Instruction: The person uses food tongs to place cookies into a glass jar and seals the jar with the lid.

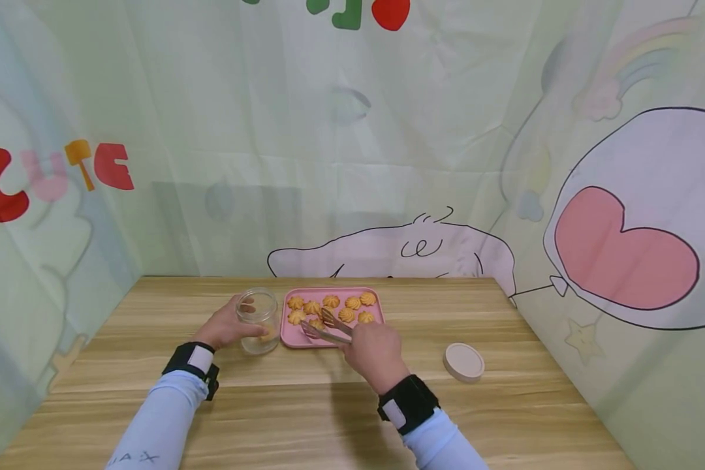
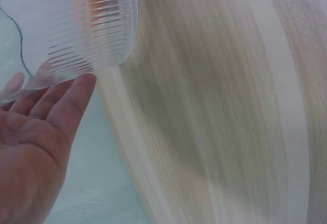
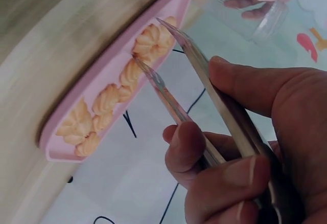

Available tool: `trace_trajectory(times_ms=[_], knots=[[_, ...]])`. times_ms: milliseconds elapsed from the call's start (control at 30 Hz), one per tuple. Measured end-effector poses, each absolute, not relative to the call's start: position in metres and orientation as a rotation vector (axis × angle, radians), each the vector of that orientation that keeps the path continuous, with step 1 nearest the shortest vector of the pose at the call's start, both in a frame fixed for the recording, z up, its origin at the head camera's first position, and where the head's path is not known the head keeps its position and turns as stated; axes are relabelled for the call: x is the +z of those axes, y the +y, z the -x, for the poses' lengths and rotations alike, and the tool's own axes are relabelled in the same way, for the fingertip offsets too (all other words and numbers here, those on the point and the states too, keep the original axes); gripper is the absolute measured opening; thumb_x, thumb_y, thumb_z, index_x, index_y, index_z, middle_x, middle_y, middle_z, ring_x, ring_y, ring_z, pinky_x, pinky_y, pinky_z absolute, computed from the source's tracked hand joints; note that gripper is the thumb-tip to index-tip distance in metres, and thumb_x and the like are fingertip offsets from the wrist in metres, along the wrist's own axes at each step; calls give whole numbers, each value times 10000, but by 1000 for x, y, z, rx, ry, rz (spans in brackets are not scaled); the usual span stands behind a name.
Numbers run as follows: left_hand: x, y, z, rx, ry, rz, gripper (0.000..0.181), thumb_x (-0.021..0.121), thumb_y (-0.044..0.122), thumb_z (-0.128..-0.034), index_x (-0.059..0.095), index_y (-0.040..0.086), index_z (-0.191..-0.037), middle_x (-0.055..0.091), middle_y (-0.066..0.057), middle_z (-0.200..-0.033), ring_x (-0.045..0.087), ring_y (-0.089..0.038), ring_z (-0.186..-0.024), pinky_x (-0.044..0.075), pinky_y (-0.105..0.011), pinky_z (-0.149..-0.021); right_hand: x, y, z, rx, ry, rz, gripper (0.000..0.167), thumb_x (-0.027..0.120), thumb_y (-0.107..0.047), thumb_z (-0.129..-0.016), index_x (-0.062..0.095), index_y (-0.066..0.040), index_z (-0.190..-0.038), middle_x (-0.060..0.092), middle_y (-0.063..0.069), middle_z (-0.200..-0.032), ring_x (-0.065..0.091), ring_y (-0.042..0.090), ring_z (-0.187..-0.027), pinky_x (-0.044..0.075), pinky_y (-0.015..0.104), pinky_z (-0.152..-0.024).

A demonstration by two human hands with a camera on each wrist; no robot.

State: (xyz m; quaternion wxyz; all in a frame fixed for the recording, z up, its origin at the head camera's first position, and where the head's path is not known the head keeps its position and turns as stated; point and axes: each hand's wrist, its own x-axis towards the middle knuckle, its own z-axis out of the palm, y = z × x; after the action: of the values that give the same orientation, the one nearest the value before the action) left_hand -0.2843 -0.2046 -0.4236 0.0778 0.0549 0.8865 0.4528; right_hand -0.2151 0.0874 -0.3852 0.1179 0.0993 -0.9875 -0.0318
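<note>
My left hand grips a clear jar with the thumb across its near side and fingers behind. Something cookie-coloured lies low inside the jar; its ribbed wall shows in the left wrist view. Just right of it, a pink tray carries several swirled, piped cookies. In my right hand are metal tongs, pinched between thumb and fingers. The tongs' arms are spread apart, their tips over the near part of the tray by a cookie. Whether the tips touch that cookie, I cannot tell.
A pale round lid lies on the wooden table, to the right of my right hand. Printed cloth hangs behind the table and along both sides.
</note>
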Motion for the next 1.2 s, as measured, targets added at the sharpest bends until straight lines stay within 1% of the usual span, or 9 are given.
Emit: trace_trajectory(times_ms=[133, 267, 467, 567, 700, 800, 1000, 1100, 1200], knots=[[-425, -205, 285, 1353, 2657, -166, 901, 838, 288, -791, 309, -44, -1441, 436, -316, -1413, 444, -486, -1270, 397, -597, -1014, -391, 87, 215, -80, -2921, -273, 476, 745, -489, -840, 539, -134, -598, 423, -36, -515, 402, 122, -451, 353, 288, -404], [-426, -205, 286, 1357, 2654, -152, 906, 838, 303, -788, 309, -28, -1444, 432, -309, -1422, 442, -482, -1276, 392, -599, -1019, -399, 86, 212, -63, -2880, -298, 467, 748, -457, -848, 532, -121, -604, 426, -31, -519, 418, 126, -452, 365, 295, -412], [-424, -205, 285, 1347, 2653, -141, 915, 840, 324, -783, 309, -22, -1443, 430, -306, -1425, 440, -479, -1275, 392, -600, -1019, -412, 88, 206, -61, -2722, -346, 451, 783, -363, -813, 494, -121, -566, 393, -31, -497, 428, 123, -435, 369, 296, -383], [-423, -204, 284, 1344, 2656, -139, 910, 839, 322, -786, 310, -23, -1442, 429, -307, -1425, 438, -482, -1277, 387, -603, -1022, -415, 88, 204, -36, -2693, -350, 425, 794, -332, -792, 508, -114, -566, 405, -27, -496, 446, 131, -435, 371, 302, -383], [-422, -204, 282, 1341, 2660, -134, 909, 839, 324, -787, 311, -22, -1441, 426, -308, -1428, 433, -487, -1281, 379, -613, -1025, -418, 88, 203, 19, -2711, -328, 402, 804, -347, -787, 557, -99, -588, 458, -10, -503, 487, 155, -450, 395, 320, -400], [-422, -203, 282, 1335, 2662, -129, 913, 839, 328, -786, 311, -24, -1442, 425, -310, -1428, 430, -490, -1282, 376, -618, -1026, -418, 88, 203, 51, -2735, -300, 391, 801, -360, -796, 578, -100, -607, 470, -5, -514, 488, 159, -456, 400, 325, -404], [-422, -203, 283, 1333, 2666, -130, 910, 840, 322, -787, 312, -26, -1442, 429, -308, -1426, 435, -485, -1280, 380, -609, -1027, -415, 90, 205, 52, -2763, -273, 419, 787, -376, -811, 528, -118, -606, 419, -18, -511, 431, 135, -438, 366, 309, -374], [-421, -203, 282, 1341, 2663, -135, 905, 841, 312, -788, 313, -28, -1440, 431, -309, -1425, 438, -482, -1279, 383, -604, -1027, -411, 91, 207, 54, -2786, -256, 435, 791, -396, -807, 515, -126, -609, 411, -22, -510, 428, 135, -441, 367, 314, -378], [-421, -203, 282, 1333, 2665, -140, 906, 836, 314, -793, 308, -34, -1442, 425, -317, -1426, 434, -489, -1280, 380, -609, -1027, -407, 92, 208, 73, -2821, -244, 424, 792, -409, -809, 538, -122, -629, 422, -23, -524, 432, 139, -461, 364, 316, -404]])
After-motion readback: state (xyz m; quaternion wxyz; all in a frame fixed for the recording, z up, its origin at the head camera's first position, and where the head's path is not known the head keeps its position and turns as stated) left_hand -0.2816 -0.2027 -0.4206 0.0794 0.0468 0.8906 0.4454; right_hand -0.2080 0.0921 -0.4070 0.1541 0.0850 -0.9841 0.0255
